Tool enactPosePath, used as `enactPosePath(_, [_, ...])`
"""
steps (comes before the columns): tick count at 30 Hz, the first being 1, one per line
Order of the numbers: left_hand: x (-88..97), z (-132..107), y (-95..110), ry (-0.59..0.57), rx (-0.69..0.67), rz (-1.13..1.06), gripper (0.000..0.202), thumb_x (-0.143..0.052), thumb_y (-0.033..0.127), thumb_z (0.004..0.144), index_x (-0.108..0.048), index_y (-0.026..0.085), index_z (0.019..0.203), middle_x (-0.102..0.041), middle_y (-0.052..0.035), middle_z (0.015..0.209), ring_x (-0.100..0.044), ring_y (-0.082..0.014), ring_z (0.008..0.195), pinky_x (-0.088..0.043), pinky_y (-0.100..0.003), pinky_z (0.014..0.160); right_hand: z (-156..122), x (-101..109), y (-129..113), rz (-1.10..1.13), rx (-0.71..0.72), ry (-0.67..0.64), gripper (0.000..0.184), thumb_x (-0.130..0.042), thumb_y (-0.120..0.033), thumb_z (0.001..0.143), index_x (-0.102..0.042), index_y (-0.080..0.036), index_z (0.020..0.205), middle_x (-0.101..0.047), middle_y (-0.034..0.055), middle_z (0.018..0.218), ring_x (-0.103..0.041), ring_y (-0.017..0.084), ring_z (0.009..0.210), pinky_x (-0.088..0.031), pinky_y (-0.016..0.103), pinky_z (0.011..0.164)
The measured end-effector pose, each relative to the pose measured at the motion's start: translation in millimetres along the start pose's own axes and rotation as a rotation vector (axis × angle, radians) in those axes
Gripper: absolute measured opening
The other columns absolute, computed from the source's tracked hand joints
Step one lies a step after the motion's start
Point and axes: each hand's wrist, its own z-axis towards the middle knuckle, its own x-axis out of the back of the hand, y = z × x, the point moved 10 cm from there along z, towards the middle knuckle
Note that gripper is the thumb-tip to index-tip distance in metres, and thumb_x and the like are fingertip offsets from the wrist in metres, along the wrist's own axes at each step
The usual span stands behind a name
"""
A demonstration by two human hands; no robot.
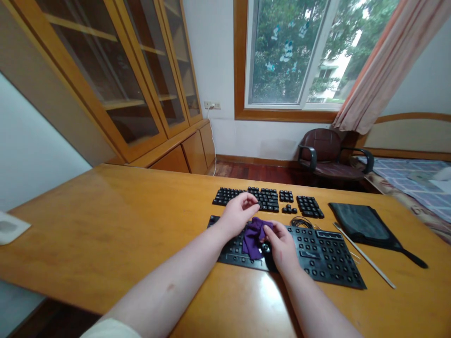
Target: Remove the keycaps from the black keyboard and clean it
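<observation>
A black keyboard base with its keycaps removed lies on the wooden table. The loose keycaps are laid out in keyboard order just behind it. My right hand presses a purple cloth onto the middle of the base, fingers closed on it. My left hand hovers between the base and the keycap rows, fingertips pinched together over a keycap; whether it grips one is hidden.
A black pouch and a thin metal rod lie right of the keyboard, with a coiled cable behind it. A white object sits at the table's left edge. A brown chair stands by the window.
</observation>
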Motion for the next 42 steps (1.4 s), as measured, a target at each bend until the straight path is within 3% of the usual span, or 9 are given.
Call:
enactPosePath(3, [-16.8,-34.1,-9.8,-0.043,0.079,0.003,0.005,-0.052,0.018,0.079,-0.054,0.018,0.084,-0.061,0.0007,0.074,-0.059,-0.0117,0.068,-0.049,-0.023,0.064,-0.6,4.8,0.4,0.079,0.005,0.035,0.027,-0.067,-0.042,0.073,-0.065,-0.018,0.085,-0.064,0.0024,0.07,-0.057,0.016,0.059,-0.05,0.029,0.058])
enactPosePath(7, [-19.8,-49.0,-17.7,0.001,-0.002,0.093,0.009,-0.05,0.019,0.082,-0.057,0.019,0.088,-0.064,-0.0012,0.084,-0.06,-0.0134,0.076,-0.049,-0.026,0.073,-1.8,2.7,2.6,0.122,0.002,-0.002,0.028,-0.067,-0.042,0.072,-0.066,-0.019,0.087,-0.066,0.0043,0.077,-0.059,0.018,0.065,-0.051,0.03,0.061])
enactPosePath(14, [-15.6,-54.5,-24.9,0.079,-0.132,0.12,0.018,-0.046,0.025,0.087,-0.054,0.019,0.102,-0.064,-0.0051,0.098,-0.061,-0.0156,0.089,-0.049,-0.028,0.082,-2.8,-10.5,1.9,0.183,-0.035,-0.135,0.029,-0.058,-0.045,0.079,-0.07,-0.019,0.088,-0.067,0.0072,0.083,-0.06,0.018,0.064,-0.05,0.031,0.059])
enactPosePath(20, [-10.7,-54.6,-20.6,0.107,-0.165,0.183,0.016,-0.047,0.024,0.088,-0.06,0.02,0.095,-0.066,-0.0038,0.094,-0.061,-0.0158,0.09,-0.048,-0.028,0.083,-0.7,-6.4,2.0,0.055,-0.019,-0.09,0.022,-0.073,-0.035,0.068,-0.073,-0.021,0.086,-0.068,0.0052,0.09,-0.059,0.015,0.057,-0.051,0.03,0.056])
enactPosePath(24, [-12.9,-54.0,-17.7,0.076,-0.184,0.179,0.022,-0.05,0.023,0.087,-0.064,0.022,0.103,-0.068,-0.004,0.101,-0.061,-0.0167,0.094,-0.047,-0.029,0.087,0.1,-2.0,0.1,0.02,-0.014,-0.056,0.025,-0.075,-0.034,0.065,-0.073,-0.021,0.087,-0.069,0.0052,0.087,-0.059,0.015,0.056,-0.052,0.03,0.056])
enactPosePath(31, [-15.7,-51.2,-20.6,0.064,-0.193,0.063,0.026,-0.052,0.021,0.085,-0.068,0.023,0.106,-0.07,-0.0043,0.089,-0.062,-0.0159,0.081,-0.049,-0.028,0.077,0.6,-3.8,-3.4,-0.011,0.017,-0.082,0.026,-0.075,-0.031,0.065,-0.074,-0.022,0.09,-0.067,0.0059,0.097,-0.061,0.016,0.064,-0.053,0.03,0.058])
enactPosePath(35, [-12.9,-53.7,-15.4,0.11,-0.247,-0.033,0.025,-0.055,0.02,0.083,-0.07,0.025,0.102,-0.067,-0.0041,0.088,-0.06,-0.0159,0.084,-0.048,-0.029,0.081,-4.6,-6.4,-11.7,-0.042,0.04,-0.063,0.026,-0.077,-0.03,0.062,-0.074,-0.022,0.086,-0.066,0.0065,0.1,-0.063,0.019,0.071,-0.054,0.031,0.057])
enactPosePath(39, [-7.0,-54.5,-22.2,0.176,-0.206,-0.168,0.024,-0.057,0.019,0.081,-0.071,0.026,0.099,-0.063,-0.0044,0.092,-0.058,-0.0161,0.089,-0.048,-0.03,0.083,-4.6,-9.1,-29.6,-0.163,0.094,-0.05,0.02,-0.075,-0.029,0.064,-0.074,-0.022,0.083,-0.068,0.0064,0.092,-0.064,0.021,0.076,-0.055,0.033,0.064])
enactPosePath(42, [-7.8,-47.8,-38.0,0.17,-0.087,-0.289,0.021,-0.059,0.018,0.078,-0.072,0.022,0.094,-0.066,-0.005,0.093,-0.06,-0.017,0.089,-0.047,-0.031,0.086,3.9,-12.1,-45.2,-0.338,0.206,-0.099,0.019,-0.075,-0.025,0.064,-0.074,-0.023,0.083,-0.069,0.0058,0.086,-0.064,0.022,0.08,-0.053,0.036,0.075])
